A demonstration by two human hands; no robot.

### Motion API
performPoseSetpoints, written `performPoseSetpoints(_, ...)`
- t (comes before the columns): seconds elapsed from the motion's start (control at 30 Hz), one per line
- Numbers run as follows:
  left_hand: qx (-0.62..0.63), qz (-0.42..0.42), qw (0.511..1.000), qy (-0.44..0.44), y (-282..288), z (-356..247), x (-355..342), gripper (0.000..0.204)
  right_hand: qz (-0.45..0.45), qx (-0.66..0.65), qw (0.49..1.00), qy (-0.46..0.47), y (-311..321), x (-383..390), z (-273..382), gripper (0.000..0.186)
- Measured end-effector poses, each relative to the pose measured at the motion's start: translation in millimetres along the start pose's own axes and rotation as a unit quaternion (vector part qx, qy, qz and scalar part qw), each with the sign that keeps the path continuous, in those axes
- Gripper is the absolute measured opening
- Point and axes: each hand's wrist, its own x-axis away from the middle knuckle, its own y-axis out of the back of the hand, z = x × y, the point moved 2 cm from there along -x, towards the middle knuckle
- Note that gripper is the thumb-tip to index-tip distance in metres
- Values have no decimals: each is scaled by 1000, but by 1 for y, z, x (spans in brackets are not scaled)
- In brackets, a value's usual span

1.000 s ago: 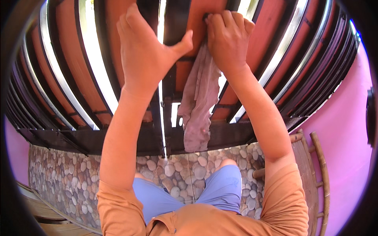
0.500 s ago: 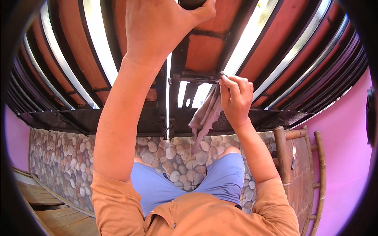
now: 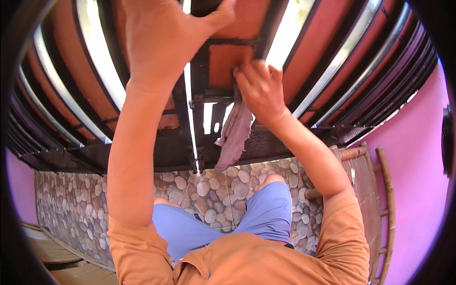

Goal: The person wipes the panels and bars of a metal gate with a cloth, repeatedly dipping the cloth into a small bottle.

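Note:
In front of me stands a gate of reddish-orange panels (image 3: 230, 64) in a dark metal frame. High on the gate is my left hand (image 3: 159, 40), its thumb stretched sideways around a dark bar (image 3: 207, 6); the other fingers run out of sight past the upper edge. My right hand (image 3: 261, 90) pinches a greyish-mauve rag (image 3: 233, 135) near its top and rests against the lower part of an orange panel. Below that hand the rag hangs long and loose, with a ragged edge, in front of the gate's dark lower rail (image 3: 266, 145).
Bright gaps separate the panels, and a narrow slit runs down beside the latch area. Below lies a floor with a pebble pattern (image 3: 71, 204). A bamboo bench (image 3: 363, 190) stands at the right by a pink-purple wall (image 3: 413, 166). Wooden slats (image 3: 57, 251) show at lower left.
My right hand has moved up and left from the frame's crossbar onto the orange panel, carrying the rag along. The view has shifted slightly; my left hand keeps its place on the gate.

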Motion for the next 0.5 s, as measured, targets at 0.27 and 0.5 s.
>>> performPoseSetpoints(0.27,48,66,994,67,1,-8,-1,97,-36,-116,987,-102,8,9,19,9)
performPoseSetpoints(0.5,-44,58,997,-6,-5,15,-2,97,-116,-417,840,-328,86,86,114,21)
